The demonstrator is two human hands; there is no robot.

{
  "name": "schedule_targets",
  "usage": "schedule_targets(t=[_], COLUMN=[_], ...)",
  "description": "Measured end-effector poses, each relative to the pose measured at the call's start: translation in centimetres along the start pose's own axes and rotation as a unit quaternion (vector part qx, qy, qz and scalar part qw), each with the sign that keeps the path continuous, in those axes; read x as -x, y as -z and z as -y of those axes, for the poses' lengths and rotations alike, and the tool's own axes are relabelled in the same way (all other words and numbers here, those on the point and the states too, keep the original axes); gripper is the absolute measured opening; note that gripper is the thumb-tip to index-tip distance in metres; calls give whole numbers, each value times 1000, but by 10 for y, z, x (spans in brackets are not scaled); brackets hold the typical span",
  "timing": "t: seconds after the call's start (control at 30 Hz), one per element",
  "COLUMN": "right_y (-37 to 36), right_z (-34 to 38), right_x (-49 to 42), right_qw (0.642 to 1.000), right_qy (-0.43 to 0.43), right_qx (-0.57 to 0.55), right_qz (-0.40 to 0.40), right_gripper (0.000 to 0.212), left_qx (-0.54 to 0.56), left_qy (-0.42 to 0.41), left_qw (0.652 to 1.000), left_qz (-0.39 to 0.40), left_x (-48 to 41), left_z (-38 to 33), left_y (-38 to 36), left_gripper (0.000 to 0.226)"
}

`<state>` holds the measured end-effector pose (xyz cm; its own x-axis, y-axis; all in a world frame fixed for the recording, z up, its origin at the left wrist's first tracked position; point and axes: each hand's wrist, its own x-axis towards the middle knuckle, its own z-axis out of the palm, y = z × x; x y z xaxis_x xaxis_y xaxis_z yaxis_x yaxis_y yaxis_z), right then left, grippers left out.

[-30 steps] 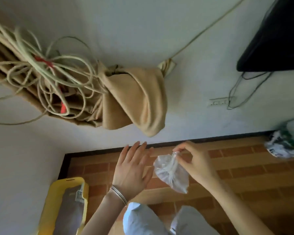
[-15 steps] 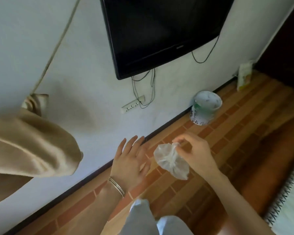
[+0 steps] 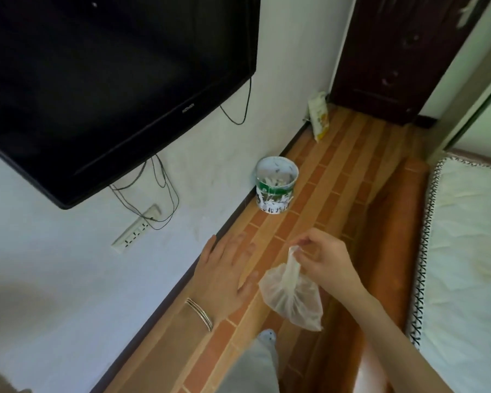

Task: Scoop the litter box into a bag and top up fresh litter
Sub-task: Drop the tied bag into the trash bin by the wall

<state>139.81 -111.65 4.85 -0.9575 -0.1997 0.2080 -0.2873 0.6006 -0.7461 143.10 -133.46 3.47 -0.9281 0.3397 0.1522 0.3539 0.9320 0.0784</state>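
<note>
A small clear plastic bag (image 3: 292,296) with pale clumps inside hangs in the air over the floor. My right hand (image 3: 328,265) pinches its twisted neck from the right. My left hand (image 3: 223,275) hovers flat beside the bag on the left, fingers spread and straight, holding nothing, with thin bangles on the wrist. No litter box is in view.
A white and green bucket (image 3: 275,188) with scraps inside stands by the wall ahead. A pale pouch (image 3: 319,114) leans in the corner near a dark door (image 3: 394,52). A wall TV (image 3: 111,80) hangs at left, a mattress (image 3: 471,251) lies at right.
The view has swung right, from the yellow litter box and tan cloth to the TV, bucket and door. My right hand keeps its pinch on the bag; my left stays flat beside it.
</note>
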Motion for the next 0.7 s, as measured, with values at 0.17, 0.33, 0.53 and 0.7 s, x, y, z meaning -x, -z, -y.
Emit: schedule_targets(t=[0.17, 0.33, 0.53, 0.7], right_y=[23, 44, 57, 66], right_z=[-26, -49, -77, -110], right_x=[-77, -144, -193, -230], right_qw=[999, 998, 997, 998], right_qy=[-3, 5, 0, -11], right_qx=[22, 40, 42, 21], right_qz=[-29, -56, -69, -63], right_gripper=[31, 32, 34, 30], left_qx=[-9, 5, -7, -14], left_qy=[-24, -42, -49, -40], left_qw=[999, 998, 999, 999], left_qz=[-19, -35, -1, 32], left_x=[-94, -176, -234, -271], left_z=[18, 29, 31, 31], left_y=[-7, -15, -25, -39], left_gripper=[49, 48, 49, 52])
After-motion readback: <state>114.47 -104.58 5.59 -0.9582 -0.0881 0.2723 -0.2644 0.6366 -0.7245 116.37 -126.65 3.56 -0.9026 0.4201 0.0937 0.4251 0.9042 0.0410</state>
